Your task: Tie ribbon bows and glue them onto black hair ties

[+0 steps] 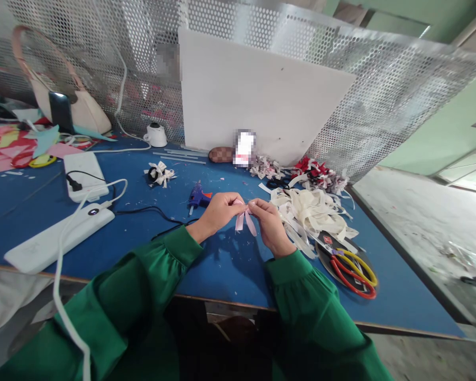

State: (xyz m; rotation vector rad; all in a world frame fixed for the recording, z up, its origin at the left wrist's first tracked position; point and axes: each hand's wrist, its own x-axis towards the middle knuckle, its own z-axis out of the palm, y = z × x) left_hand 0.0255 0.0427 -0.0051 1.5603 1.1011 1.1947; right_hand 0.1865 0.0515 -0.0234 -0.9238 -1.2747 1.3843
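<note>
Both hands meet above the middle of the blue table (238,275), pinching a small pink ribbon bow (249,221) between them. My left hand (219,213) closes thumb and forefinger on the bow's left side. On its right side my right hand (270,225) grips it the same way. Two pink tails hang down from the knot. Just left of my left hand lies a blue glue gun (198,196) with an orange trigger. A tangled heap of cream ribbon strips (313,211) is beside my right hand.
Scissors (355,270) with red and yellow handles lie on a round dark disc at right. Red and grey bows (313,172) are piled behind the ribbon. White power strips (59,235) with cables lie at left. A phone (244,148) leans against a white board (262,90).
</note>
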